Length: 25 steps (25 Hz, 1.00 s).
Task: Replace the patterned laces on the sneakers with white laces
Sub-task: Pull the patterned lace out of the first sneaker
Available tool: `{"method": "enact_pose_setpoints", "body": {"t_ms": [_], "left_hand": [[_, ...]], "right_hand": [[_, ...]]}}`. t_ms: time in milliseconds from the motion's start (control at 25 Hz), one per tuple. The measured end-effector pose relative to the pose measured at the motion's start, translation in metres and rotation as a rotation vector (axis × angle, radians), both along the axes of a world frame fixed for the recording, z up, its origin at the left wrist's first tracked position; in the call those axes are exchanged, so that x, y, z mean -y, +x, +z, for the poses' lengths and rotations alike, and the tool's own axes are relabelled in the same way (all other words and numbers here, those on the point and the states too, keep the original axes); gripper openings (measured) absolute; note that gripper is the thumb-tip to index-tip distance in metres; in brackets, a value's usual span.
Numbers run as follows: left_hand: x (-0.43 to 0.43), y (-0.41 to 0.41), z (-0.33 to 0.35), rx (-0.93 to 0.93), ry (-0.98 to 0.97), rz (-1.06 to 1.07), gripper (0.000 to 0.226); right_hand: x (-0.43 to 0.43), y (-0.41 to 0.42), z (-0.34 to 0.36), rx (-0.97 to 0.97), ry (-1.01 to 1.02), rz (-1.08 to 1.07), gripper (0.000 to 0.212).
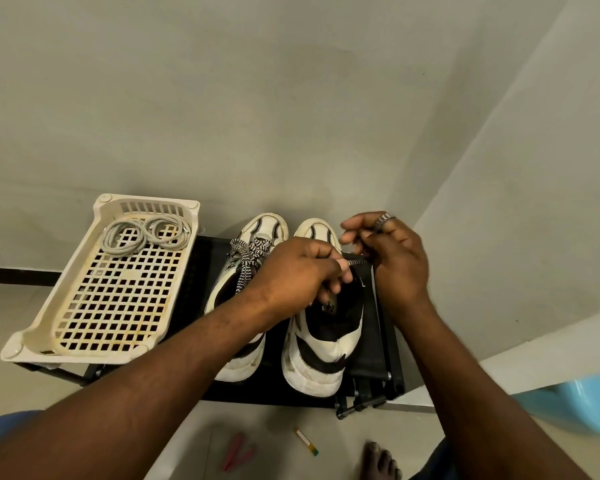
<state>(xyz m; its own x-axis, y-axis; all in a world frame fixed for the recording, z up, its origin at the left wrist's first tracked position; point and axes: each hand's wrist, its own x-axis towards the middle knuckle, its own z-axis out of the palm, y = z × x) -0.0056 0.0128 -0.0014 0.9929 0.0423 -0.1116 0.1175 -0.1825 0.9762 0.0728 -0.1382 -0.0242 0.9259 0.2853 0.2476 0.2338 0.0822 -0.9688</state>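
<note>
Two white-and-black sneakers stand side by side on a low black rack [368,341], toes toward the wall. The left sneaker [243,299] still carries a black-and-white patterned lace [248,258] tied over its tongue. Over the right sneaker [323,341], my left hand [302,271] and my right hand [392,258] pinch a short stretch of its patterned lace [357,262] pulled taut between them. My hands hide that shoe's eyelets. Two coiled white laces [146,233] lie at the far end of a cream perforated tray [94,348].
The tray sits on the left part of the rack, close against the wall. On the floor in front lie a pink scissors-like tool [236,452] and a small stick [307,441]. My bare foot [378,462] is below, a light blue tub [575,400] at the right.
</note>
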Motion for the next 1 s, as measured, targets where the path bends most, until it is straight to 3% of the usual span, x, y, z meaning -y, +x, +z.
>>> {"method": "enact_pose_setpoints", "body": {"t_ms": [120, 320, 440, 520, 600, 680, 800, 880, 1000], "left_hand": [[-0.005, -0.001, 0.009, 0.037, -0.061, 0.069, 0.026], [-0.022, 0.002, 0.013, 0.037, -0.074, 0.293, 0.033], [-0.024, 0.001, 0.014, -0.005, -0.133, 0.306, 0.033], [-0.021, 0.0, 0.013, -0.002, -0.154, 0.299, 0.034], [-0.023, 0.001, 0.012, 0.102, 0.024, 0.286, 0.025], [-0.028, 0.002, 0.015, 0.249, 0.353, 0.211, 0.002], [-0.043, 0.002, 0.015, 0.38, 0.682, 0.099, 0.01], [-0.049, 0.003, 0.009, 0.455, 0.81, 0.073, 0.013], [-0.054, 0.006, 0.0, 0.508, 0.815, -0.005, 0.021]], "right_hand": [[-0.008, -0.007, -0.016, 0.245, -0.223, 0.109, 0.022], [-0.019, -0.019, -0.022, 0.275, -0.381, 0.149, 0.04], [-0.025, -0.021, -0.021, 0.404, -0.605, 0.069, 0.049], [-0.024, -0.02, -0.02, 0.382, -0.637, 0.042, 0.054], [-0.022, -0.02, -0.018, 0.287, -0.567, 0.043, 0.054], [-0.018, -0.017, -0.015, 0.227, -0.506, 0.038, 0.045], [-0.012, -0.013, -0.012, 0.248, -0.531, 0.059, 0.037], [-0.012, -0.014, -0.012, 0.27, -0.598, 0.096, 0.038], [-0.015, -0.019, -0.013, 0.248, -0.603, 0.16, 0.037]]}}
